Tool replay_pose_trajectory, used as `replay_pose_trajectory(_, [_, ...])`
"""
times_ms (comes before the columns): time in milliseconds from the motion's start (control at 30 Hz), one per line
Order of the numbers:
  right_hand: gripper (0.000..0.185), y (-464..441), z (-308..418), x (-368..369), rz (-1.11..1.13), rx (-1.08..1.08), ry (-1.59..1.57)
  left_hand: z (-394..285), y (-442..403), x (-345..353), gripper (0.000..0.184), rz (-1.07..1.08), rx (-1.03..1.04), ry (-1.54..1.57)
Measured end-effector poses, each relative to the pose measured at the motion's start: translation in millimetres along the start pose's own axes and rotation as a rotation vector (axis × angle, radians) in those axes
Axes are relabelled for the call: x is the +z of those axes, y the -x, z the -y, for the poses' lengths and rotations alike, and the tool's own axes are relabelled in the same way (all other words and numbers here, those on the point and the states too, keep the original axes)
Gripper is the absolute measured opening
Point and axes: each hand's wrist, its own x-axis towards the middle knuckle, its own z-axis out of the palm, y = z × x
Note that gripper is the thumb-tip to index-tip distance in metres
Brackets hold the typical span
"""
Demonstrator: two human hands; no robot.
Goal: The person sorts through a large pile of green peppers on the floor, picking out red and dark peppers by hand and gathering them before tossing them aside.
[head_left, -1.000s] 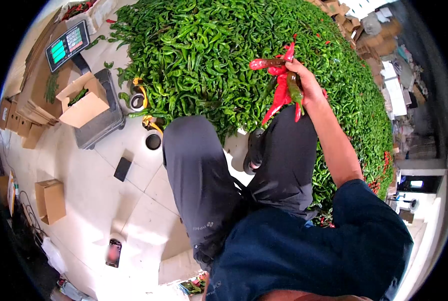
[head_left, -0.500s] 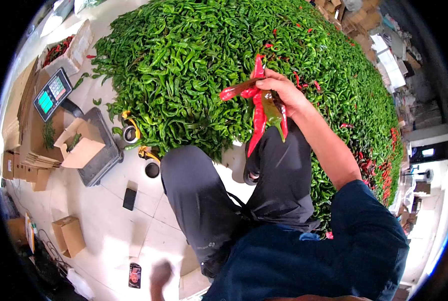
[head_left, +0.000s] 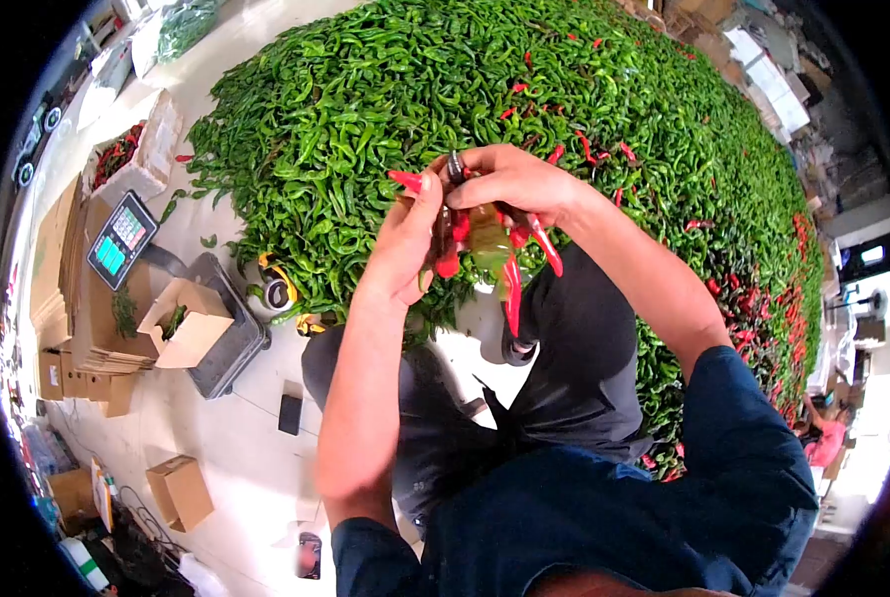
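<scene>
Red peppers, bunched between left hand and right hand, poking out

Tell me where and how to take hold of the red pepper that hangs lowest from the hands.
Pinch the red pepper by its lower part, coming from below. It hangs tip down, and that part sticks out beneath the bunch, while its upper end is hidden. The left hand and right hand would likely block a grip from above.
</scene>
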Motion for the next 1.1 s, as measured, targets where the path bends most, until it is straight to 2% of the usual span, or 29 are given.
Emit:
replay_pose_trajectory(133, [0.032, -6.1, -2.7, -3.7, -0.012, 0.071, 0.269, 36.2, -5.4, -3.7, 0.052, 0.04, 0.086, 0.087])
replay_pose_trajectory(200, [0.041, -11.6, -12.9, -1.6, -0.075, 0.028, 0.423, 46.9, -3.0, -7.3, 0.051, 0.058, 0.056, 0.171])
replay_pose_trajectory(267, [0.049, -12.4, -20.7, 6.6, -0.179, -0.005, 0.533, 56.2, -2.2, -6.9, 0.05, -0.06, 0.005, 0.059])
replay_pose_trajectory(300, [0.059, -16.1, -29.8, 7.2, -0.239, -0.079, 0.698, 59.4, -0.3, -6.4, 0.048, -0.081, -0.014, 0.099])
replay_pose_trajectory(400, [0.064, -17.4, -39.8, 15.8, -0.349, -0.032, 0.431, 71.7, 3.6, -10.5, 0.046, -0.122, -0.055, 0.151])
replay_pose_trajectory(433, [0.067, -14.8, -37.1, 13.9, -0.331, 0.045, 0.377, 77.5, 3.8, -14.2, 0.046, -0.132, -0.067, 0.155])
replay_pose_trajectory(467, [0.068, -14.1, -35.7, 12.5, -0.37, 0.121, 0.297, 84.0, 2.2, -17.9, 0.044, -0.143, -0.038, 0.191])
replay_pose_trajectory(533, [0.069, -18.2, -41.4, 7.4, -0.414, 0.113, 0.267, 100.4, 0.4, -13.4, 0.044, -0.117, 0.061, 0.379])
replay_pose_trajectory(633, [0.069, -15.7, -53.7, 13.2, -0.459, -0.11, 0.398, 113.1, 2.2, -11.9, 0.042, -0.09, 0.064, 0.541])
replay_pose_trajectory(733, [0.064, -16.9, -65.2, 18.0, -0.472, -0.128, 0.606, 122.3, -0.2, -17.3, 0.044, -0.107, 0.056, 0.694])
replay_pose_trajectory(833, [0.059, -18.6, -67.8, 27.5, -0.597, -0.392, 0.985, 131.0, -2.8, -24.4, 0.045, -0.139, 0.084, 0.71])
replay_pose_trajectory(900, [0.055, -18.6, -71.3, 28.5, -0.56, -0.401, 1.127, 140.5, 1.2, -41.2, 0.047, -0.134, 0.053, 0.643])
replay_pose_trajectory(967, [0.052, -18.4, -78.3, 23.9, -0.521, -0.355, 1.164, 145.0, 0.9, -43.3, 0.051, -0.068, 0.056, 0.629])
replay_pose_trajectory(1067, [0.055, -15.7, -94.0, 14.6, -0.445, -0.189, 1.001, 159.9, -6.0, -42.2, 0.055, -0.191, 0.015, 0.6])
replay_pose_trajectory(1100, [0.059, -16.5, -99.2, 8.9, -0.387, -0.105, 0.976, 171.3, -14.0, -47.7, 0.057, -0.118, 0.035, 0.635])
